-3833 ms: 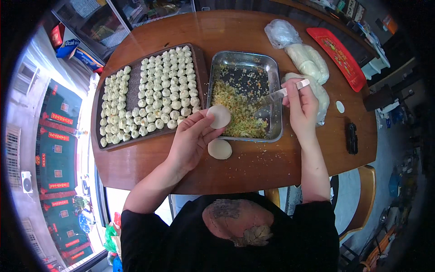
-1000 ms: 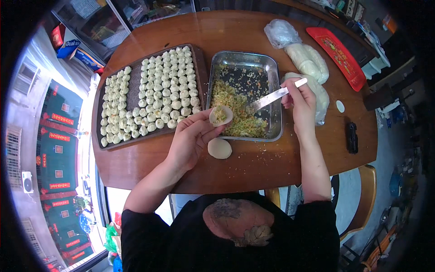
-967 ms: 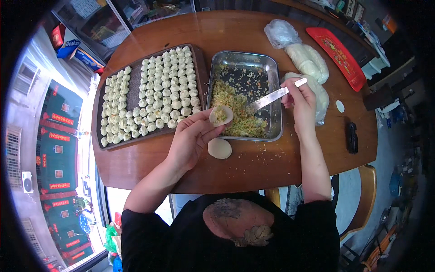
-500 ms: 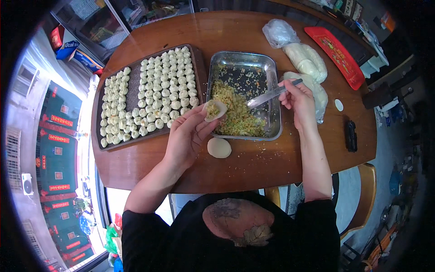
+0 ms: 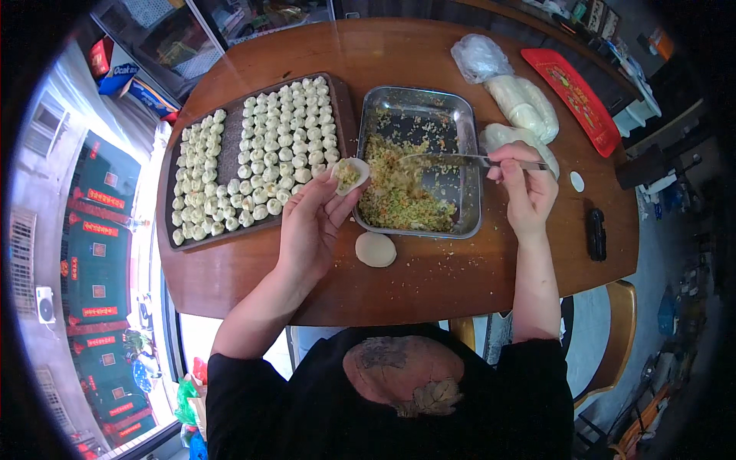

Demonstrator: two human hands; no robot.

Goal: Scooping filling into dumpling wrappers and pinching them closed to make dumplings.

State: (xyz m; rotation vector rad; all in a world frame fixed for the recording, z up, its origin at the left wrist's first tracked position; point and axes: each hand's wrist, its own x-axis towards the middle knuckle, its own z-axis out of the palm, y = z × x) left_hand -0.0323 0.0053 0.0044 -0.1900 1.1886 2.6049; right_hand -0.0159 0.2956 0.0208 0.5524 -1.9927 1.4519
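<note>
A round dough wrapper [image 5: 358, 177] with chopped filling in it rests in the fingers of my left hand [image 5: 310, 218], near the pan's left wall. My right hand [image 5: 527, 188] grips the handle of a metal spatula [image 5: 460, 160]; its blade end dips into the chopped yellow-green filling [image 5: 402, 192]. That filling covers the left and near part of a rectangular steel pan [image 5: 477, 207]. A stack of pale round wrappers [image 5: 376, 250] lies on the table in front of the pan.
A dark tray [image 5: 230, 146] with many rows of small dumplings stands at the left of the wooden table [image 5: 429, 287]. Bagged dough [image 5: 521, 107], a clear plastic bag [image 5: 481, 58], a red tray [image 5: 571, 100], a white oval piece [image 5: 576, 182] and a black object [image 5: 596, 234] lie at the right.
The spatula has swung flatter, its blade moving left into the filling as my right hand lowers and shifts slightly right. My left hand has moved a little left with the filled wrapper.
</note>
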